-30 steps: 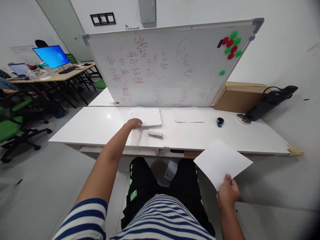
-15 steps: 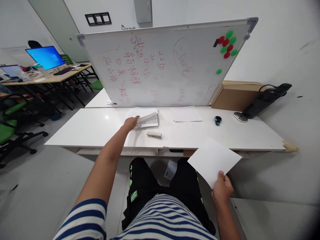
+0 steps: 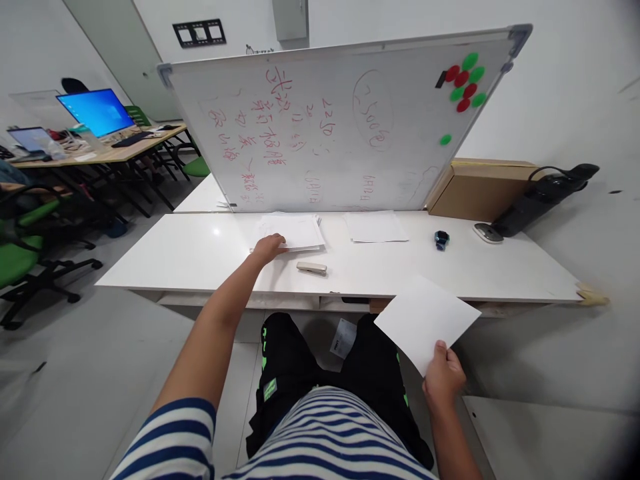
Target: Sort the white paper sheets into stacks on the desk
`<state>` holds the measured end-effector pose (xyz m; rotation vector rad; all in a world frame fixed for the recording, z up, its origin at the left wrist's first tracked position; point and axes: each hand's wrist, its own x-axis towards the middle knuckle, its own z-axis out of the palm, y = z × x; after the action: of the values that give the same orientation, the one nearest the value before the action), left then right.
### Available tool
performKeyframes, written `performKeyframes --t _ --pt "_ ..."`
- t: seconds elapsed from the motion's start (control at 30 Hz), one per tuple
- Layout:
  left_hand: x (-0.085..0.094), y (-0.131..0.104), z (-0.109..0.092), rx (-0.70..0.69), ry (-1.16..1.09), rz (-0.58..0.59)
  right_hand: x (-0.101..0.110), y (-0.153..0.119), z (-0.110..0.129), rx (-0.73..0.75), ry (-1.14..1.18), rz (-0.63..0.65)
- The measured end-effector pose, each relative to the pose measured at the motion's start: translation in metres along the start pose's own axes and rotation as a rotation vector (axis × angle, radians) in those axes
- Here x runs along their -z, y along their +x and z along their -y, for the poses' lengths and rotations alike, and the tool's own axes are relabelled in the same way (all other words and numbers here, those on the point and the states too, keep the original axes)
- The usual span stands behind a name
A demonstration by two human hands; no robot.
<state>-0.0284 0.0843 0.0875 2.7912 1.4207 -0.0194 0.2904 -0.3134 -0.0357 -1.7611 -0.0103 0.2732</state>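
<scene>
At the near left edge of a stack of white paper [image 3: 300,232], my left hand [image 3: 270,248] has its fingers curled round the corner of the sheets. The top sheets lie nearly flat there; how many are between the fingers I cannot tell. My right hand [image 3: 443,379] pinches a white sheet of paper [image 3: 427,323] by its lower right part, thumb on top, in front of the desk edge. Just in front of the stack a beige stapler [image 3: 312,269] lies on the desk. A second, thinner pile of paper [image 3: 377,227] lies to the right of the first.
A whiteboard [image 3: 330,133] with red writing and magnets stands along the back of the white desk [image 3: 165,260]. On the right are a watch [image 3: 441,240], a computer mouse [image 3: 488,233], a black bottle [image 3: 543,203] and a cardboard box [image 3: 475,190].
The lifted sheet edge at my left hand has come down onto the stack, and that hand has shifted slightly right. My right hand still holds its sheet in about the same place.
</scene>
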Motion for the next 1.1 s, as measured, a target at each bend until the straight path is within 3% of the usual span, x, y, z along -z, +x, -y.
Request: performKeyframes --t 0.33,0.8,1.1 --pt "0.002 0.005 -0.006 -0.030 0.103 0.141 0.004 0.006 -0.010 0.003 -0.001 -0.005" --pt "0.006 0.007 -0.007 0.027 -0.017 0.140 0.004 -0.003 0.000 -0.011 0.010 0.003" --pt "0.009 0.009 -0.017 0.091 0.090 0.119 0.005 -0.008 0.004 0.006 0.002 0.009"
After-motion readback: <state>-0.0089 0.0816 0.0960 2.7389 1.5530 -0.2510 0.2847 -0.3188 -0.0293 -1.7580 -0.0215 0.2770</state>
